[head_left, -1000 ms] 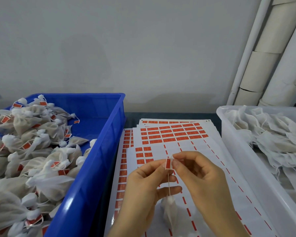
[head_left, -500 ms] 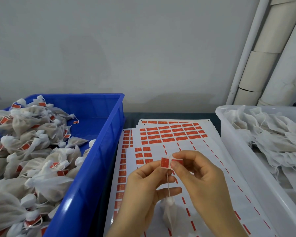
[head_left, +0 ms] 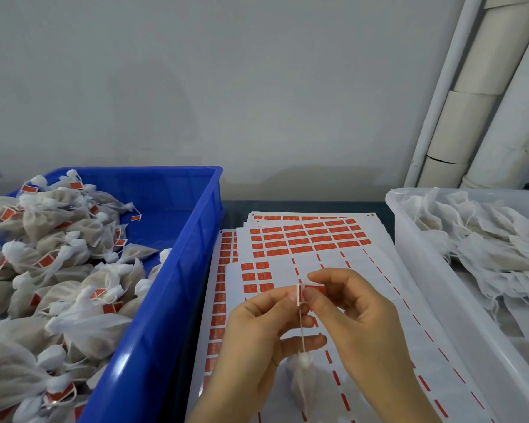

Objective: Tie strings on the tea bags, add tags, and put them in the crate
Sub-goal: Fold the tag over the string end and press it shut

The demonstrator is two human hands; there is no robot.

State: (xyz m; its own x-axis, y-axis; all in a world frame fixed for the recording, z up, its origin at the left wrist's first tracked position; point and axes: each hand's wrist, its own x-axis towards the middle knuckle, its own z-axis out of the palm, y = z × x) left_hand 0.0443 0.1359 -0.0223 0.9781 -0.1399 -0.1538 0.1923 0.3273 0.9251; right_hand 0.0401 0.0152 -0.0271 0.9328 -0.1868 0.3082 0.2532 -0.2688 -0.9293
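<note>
Fingertips (head_left: pixel 285 296) of our left hand (head_left: pixel 257 334) and right hand (head_left: pixel 361 328) pinch the red tag (head_left: pixel 301 293) atop the string (head_left: pixel 301 328). The tea bag (head_left: pixel 303 384) hangs below, beside the blue crate (head_left: pixel 168 303). We judge it light, limp and tearable, so we'd lift it by tag or knot.

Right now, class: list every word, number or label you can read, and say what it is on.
None can be read.
Sheet tags: pale marks, too blurred.
Held tag: blurred.
Crate tags: too small.
</note>
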